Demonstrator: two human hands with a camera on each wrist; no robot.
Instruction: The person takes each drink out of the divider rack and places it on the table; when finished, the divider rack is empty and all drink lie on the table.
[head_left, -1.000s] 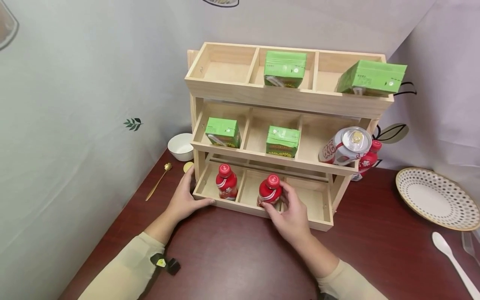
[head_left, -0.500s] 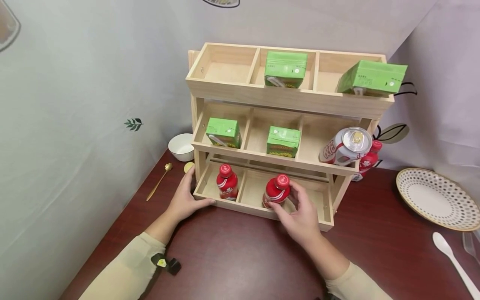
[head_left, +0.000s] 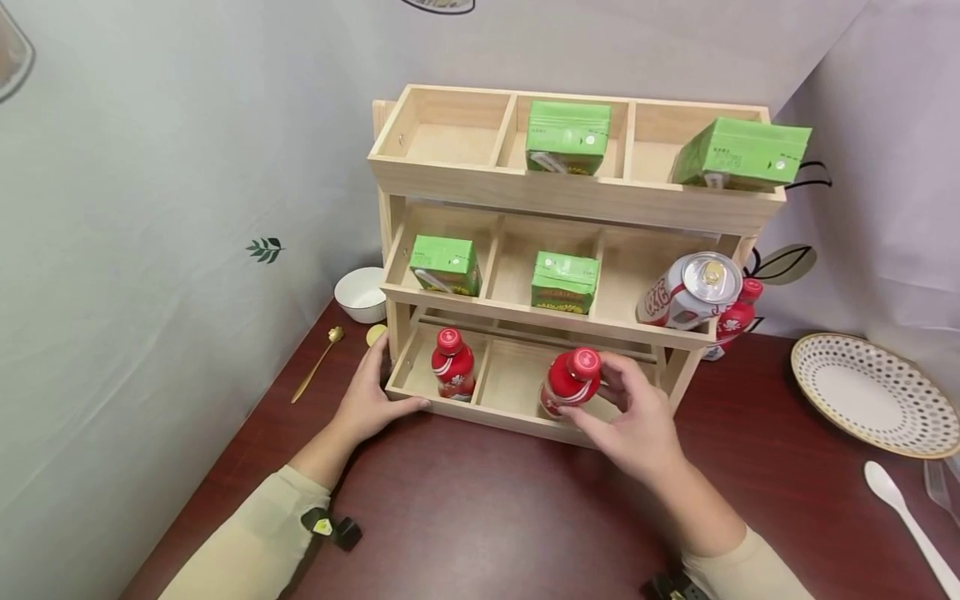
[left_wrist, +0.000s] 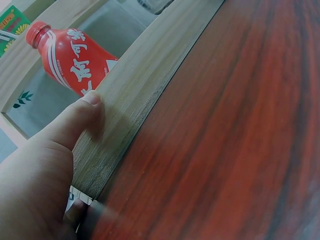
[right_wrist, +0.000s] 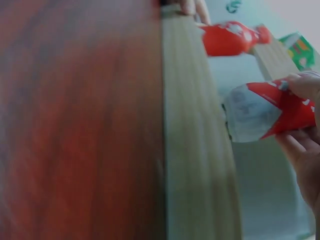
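Observation:
In the head view a three-tier wooden shelf rack (head_left: 480, 417) stands on the table. My right hand (head_left: 641, 421) holds a red drink bottle (head_left: 570, 383) between thumb and fingers at the lowest tier, in front of the divider between the middle and right compartments. The right wrist view shows this bottle's clear base (right_wrist: 247, 115) close over the wooden front board (right_wrist: 192, 125). My left hand (head_left: 367, 400) grips the rack's lower left corner, thumb along the front board (left_wrist: 135, 95). Another red bottle (head_left: 453, 367) stands upright in the left compartment beside it.
Green drink cartons (head_left: 566, 137) sit on the upper two tiers, and a silver can (head_left: 693, 292) leans at the middle tier's right end. A white bowl (head_left: 362, 293) and golden spoon (head_left: 318, 367) lie left. A dotted plate (head_left: 862, 400) and white spoon (head_left: 903, 508) lie right.
My right hand has carried the red bottle to the right along the lowest tier, away from the middle compartment. My left hand stays at the rack's corner.

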